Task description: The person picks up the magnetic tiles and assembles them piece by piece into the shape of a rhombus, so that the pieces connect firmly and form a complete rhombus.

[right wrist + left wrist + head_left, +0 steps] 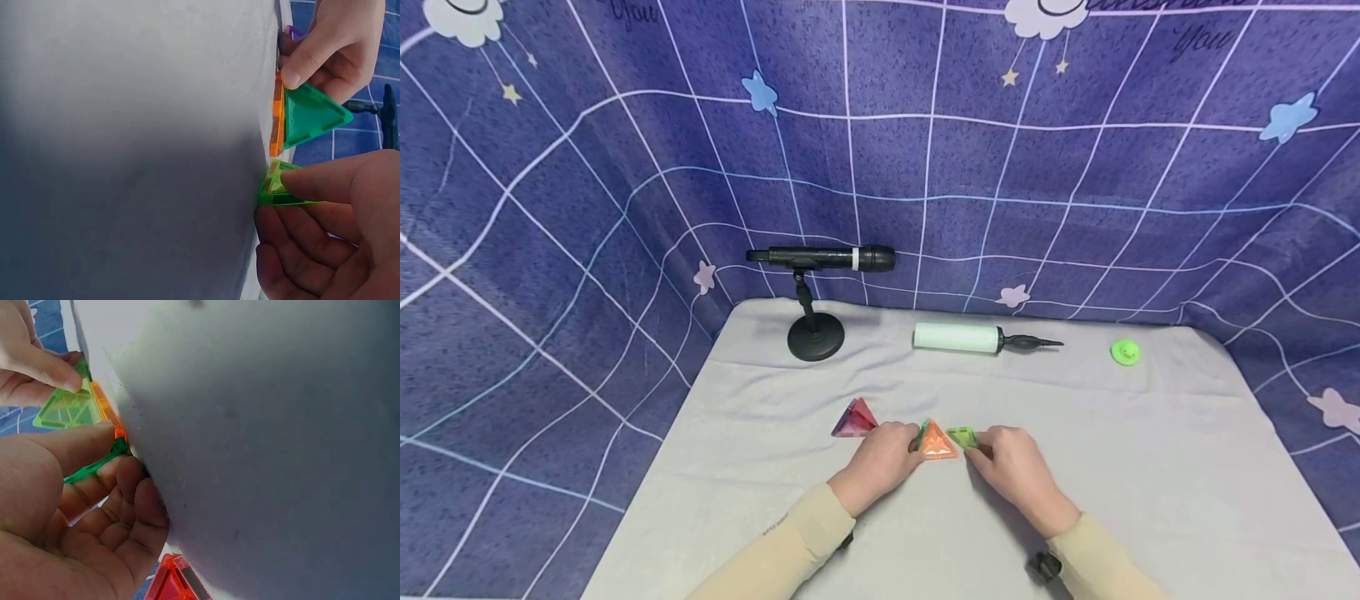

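My left hand (882, 458) pinches a dark green triangular tile (312, 117) with thumb and fingers. It stands up from the sheet, beside an orange triangular tile (936, 444) that lies low along its edge. My right hand (1017, 468) holds a light green triangular tile (962, 437) between thumb and fingers, just right of the orange one. In the right wrist view, a narrow gap shows between the light green and orange tiles. Left of my left hand stands a red and purple pyramid of translucent tiles (855, 419), partly hidden by the fingers.
A black microphone (820, 258) on a round-based stand (816, 337) is at the back left. Behind the hands lies a pale green hand pump (957, 337) with a black nozzle. A bright green disc (1125, 352) sits at the back right. Purple curtains (925, 150) surround the white-covered table (1150, 467).
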Motion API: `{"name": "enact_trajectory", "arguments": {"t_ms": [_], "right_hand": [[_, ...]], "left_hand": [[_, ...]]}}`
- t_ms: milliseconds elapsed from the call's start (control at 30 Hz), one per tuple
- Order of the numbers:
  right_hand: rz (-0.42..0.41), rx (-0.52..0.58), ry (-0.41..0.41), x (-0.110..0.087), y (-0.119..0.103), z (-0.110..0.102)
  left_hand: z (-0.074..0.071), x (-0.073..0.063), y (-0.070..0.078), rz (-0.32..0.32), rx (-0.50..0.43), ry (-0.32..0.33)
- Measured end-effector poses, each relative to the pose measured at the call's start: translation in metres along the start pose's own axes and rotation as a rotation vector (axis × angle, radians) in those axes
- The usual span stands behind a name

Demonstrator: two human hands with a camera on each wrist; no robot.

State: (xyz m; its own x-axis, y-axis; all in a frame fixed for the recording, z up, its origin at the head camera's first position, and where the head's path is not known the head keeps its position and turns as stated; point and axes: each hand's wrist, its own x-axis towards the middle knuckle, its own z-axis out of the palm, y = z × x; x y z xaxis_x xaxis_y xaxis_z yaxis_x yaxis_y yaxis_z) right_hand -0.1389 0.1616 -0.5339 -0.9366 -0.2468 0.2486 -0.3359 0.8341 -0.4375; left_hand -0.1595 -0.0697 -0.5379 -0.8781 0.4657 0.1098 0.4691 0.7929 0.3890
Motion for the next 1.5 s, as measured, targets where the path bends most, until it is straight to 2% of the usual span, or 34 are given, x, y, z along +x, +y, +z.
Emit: {"name": "enact_trajectory", "arguments": {"t_ms": [467, 733, 933, 1133, 1333, 1500], "right_hand": [[-0.005, 0.028, -0.021, 0.011, -0.009, 0.010], [-0.021, 0.027, 0.003, 0.014, -0.014, 0.014], [-0.027, 0.009, 0.000, 0.014, -0.017, 0.016], [-0.042, -0.014, 0.014, 0.013, -0.019, 0.016], [-0.132, -0.061, 0.058, 0.009, -0.020, 0.017], [-0.197, -0.102, 0.082, 0.008, -0.020, 0.019]], "left_hand": [[0.000, 0.000, 0.000, 0.017, 0.010, 0.011], [-0.001, 0.001, 0.001, 0.001, 0.009, -0.010], [-0.004, 0.001, 0.002, 0.013, -0.005, -0.016], [-0.009, 0.001, 0.007, 0.034, 0.046, -0.038], [-0.012, 0.002, 0.015, 0.025, 0.104, -0.076], [-0.013, 0.001, 0.019, 0.034, 0.159, -0.070]]}}
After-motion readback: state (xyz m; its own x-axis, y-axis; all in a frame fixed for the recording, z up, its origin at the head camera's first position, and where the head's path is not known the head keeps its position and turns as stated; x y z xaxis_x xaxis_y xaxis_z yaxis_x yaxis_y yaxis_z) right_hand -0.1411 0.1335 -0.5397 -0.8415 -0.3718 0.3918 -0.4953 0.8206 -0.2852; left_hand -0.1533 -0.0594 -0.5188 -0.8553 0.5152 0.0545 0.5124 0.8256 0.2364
